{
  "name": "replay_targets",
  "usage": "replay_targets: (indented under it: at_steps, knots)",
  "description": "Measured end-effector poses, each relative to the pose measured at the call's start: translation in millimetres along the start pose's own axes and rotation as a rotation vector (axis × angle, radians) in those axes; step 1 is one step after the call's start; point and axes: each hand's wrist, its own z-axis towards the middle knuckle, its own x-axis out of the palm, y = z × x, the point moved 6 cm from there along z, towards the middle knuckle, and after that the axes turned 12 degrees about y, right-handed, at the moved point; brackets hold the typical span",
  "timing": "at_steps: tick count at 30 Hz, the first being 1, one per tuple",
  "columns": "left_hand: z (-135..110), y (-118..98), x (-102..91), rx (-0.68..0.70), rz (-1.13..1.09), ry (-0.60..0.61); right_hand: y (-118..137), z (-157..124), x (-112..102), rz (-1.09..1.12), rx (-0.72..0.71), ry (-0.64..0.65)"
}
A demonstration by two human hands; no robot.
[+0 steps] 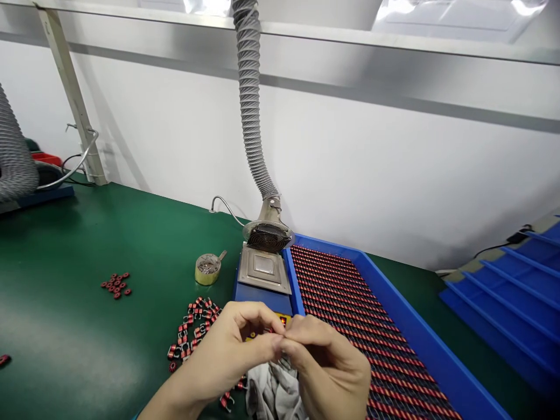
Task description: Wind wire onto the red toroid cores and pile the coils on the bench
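Observation:
My left hand (236,356) and my right hand (328,361) meet fingertip to fingertip in front of the solder pot. Both are closed in a pinch; whatever lies between the fingertips is too small and covered to name. Left of my left hand lies a loose pile of small red-and-black wound coils with wire leads (188,332). Beneath the hands a crumpled grey cloth (275,391) shows. Behind them stands the solder pot (265,267), a blue box with a metal top plate and a square bath, its front partly hidden by my fingers.
A blue tray (405,315) holding rows of coils stands right of the pot. A fume hose (250,87) hangs over it. A small round tin (207,269) and several red rings (116,284) sit to the left. Blue ribbed trays (516,303) lean at far right.

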Motion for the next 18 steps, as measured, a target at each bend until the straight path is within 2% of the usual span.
replay_targets:
  at_steps: [2,4,8,12,18]
  knots:
    - [-4,-8,-1.1,0.037,0.228,-0.073,6,-5,-3,-0.143,-0.072,-0.114]
    - [-8,-18,-0.1,0.116,0.452,-0.139,6,-10,-5,-0.191,-0.108,-0.209]
    - [-16,-33,5.3,0.33,0.776,-0.216,7,-19,-5,-0.36,-0.159,-0.316]
    - [-21,-39,7.8,0.465,0.876,-0.252,16,-19,1,-0.53,-0.219,-0.305]
    - [-22,-45,10.3,0.525,0.924,-0.279,21,-12,9,-0.491,-0.265,-0.222]
